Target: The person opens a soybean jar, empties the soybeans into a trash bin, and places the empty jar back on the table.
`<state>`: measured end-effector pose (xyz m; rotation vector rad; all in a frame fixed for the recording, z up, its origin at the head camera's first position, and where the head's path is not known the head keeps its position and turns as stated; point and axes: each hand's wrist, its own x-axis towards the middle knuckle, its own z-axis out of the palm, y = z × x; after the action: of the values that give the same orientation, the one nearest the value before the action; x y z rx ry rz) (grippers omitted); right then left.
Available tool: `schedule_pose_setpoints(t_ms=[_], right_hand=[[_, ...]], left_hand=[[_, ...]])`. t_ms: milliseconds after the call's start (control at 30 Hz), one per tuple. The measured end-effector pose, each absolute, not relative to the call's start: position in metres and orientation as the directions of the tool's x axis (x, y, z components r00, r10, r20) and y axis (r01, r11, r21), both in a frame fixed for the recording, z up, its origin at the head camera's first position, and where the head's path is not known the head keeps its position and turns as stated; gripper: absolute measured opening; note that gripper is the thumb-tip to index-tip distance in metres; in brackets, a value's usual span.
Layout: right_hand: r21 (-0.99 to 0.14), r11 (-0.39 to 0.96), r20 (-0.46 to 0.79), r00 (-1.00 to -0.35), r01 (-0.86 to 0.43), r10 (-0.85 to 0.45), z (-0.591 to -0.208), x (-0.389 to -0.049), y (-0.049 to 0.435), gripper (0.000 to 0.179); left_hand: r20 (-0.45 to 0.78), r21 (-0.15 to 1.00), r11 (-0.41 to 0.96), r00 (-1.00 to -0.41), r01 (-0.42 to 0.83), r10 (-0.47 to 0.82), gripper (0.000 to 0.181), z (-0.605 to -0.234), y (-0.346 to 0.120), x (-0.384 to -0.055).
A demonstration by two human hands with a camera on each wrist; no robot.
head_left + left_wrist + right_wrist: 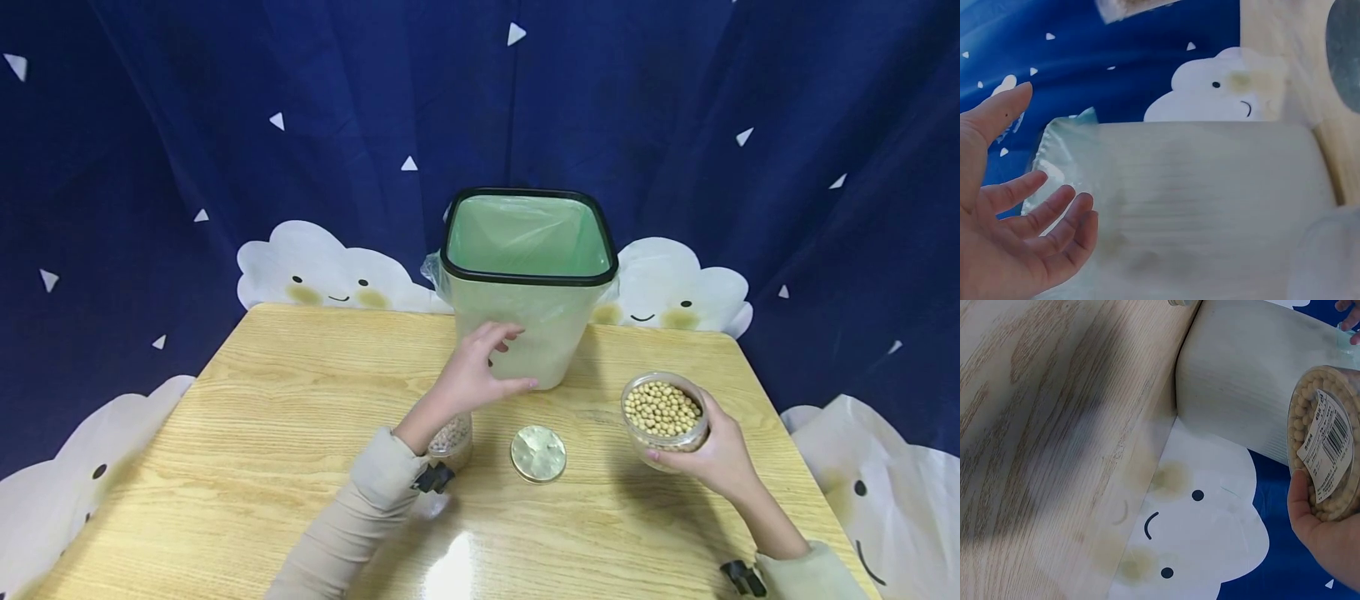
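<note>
My right hand [716, 454] grips a clear round jar of soybeans [663, 408] from its right side, raised over the right of the table. The jar has no lid on, and in the right wrist view a barcode label [1327, 447] shows on its base. My left hand [480, 371] hovers in front of the bin, fingers spread in a loose curve, with nothing in it. A round metallic lid [538, 454] lies on the table between the hands. Partly hidden under my left wrist stands a second clear jar [453, 442] with pale contents.
A pale green bin [517, 321] with a black rim and a clear plastic liner stands at the table's back edge. Behind the wooden table [315, 400] hangs a dark blue curtain [360, 100] with white triangles and smiling clouds.
</note>
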<state>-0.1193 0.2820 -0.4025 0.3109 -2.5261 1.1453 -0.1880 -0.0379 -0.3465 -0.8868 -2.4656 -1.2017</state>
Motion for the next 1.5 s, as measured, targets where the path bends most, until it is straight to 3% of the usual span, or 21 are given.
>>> schedule_pose_setpoints(t_ms=[400, 600, 767, 867, 967, 1233, 1500], right_hand=[[-0.679, 0.649, 0.403, -0.913, -0.342, -0.060, -0.400, -0.122, 0.283, 0.096], [-0.685, 0.641, 0.403, -0.913, -0.345, -0.060, -0.398, -0.122, 0.283, 0.095], [-0.677, 0.649, 0.411, -0.910, -0.348, -0.060, -0.395, -0.123, 0.284, 0.095], [-0.674, 0.650, 0.417, -0.907, -0.352, -0.058, -0.396, -0.125, 0.286, 0.094], [-0.670, 0.652, 0.425, -0.904, -0.354, -0.055, -0.396, -0.127, 0.287, 0.094], [-0.672, 0.647, 0.433, -0.900, -0.361, -0.052, -0.393, -0.128, 0.289, 0.093], [-0.670, 0.642, 0.435, -0.898, -0.372, -0.066, -0.385, -0.131, 0.290, 0.092]], left_hand=[[0.578, 0.598, 0.442, -0.742, 0.669, 0.340, 0.062, -0.320, -0.052, -0.198], [0.669, 0.575, 0.391, -0.688, 0.719, 0.280, 0.061, -0.305, -0.061, -0.206], [0.751, 0.497, 0.447, -0.627, 0.744, 0.209, 0.062, -0.293, -0.068, -0.215], [0.767, 0.469, 0.507, -0.618, 0.723, 0.172, 0.065, -0.287, -0.073, -0.221], [0.741, 0.479, 0.573, -0.656, 0.665, 0.142, 0.071, -0.284, -0.078, -0.227], [0.513, 0.601, 0.663, -0.851, 0.447, 0.109, 0.093, -0.284, -0.084, -0.248], [0.360, 0.680, 0.649, -0.926, 0.342, 0.111, 0.101, -0.288, -0.087, -0.269]])
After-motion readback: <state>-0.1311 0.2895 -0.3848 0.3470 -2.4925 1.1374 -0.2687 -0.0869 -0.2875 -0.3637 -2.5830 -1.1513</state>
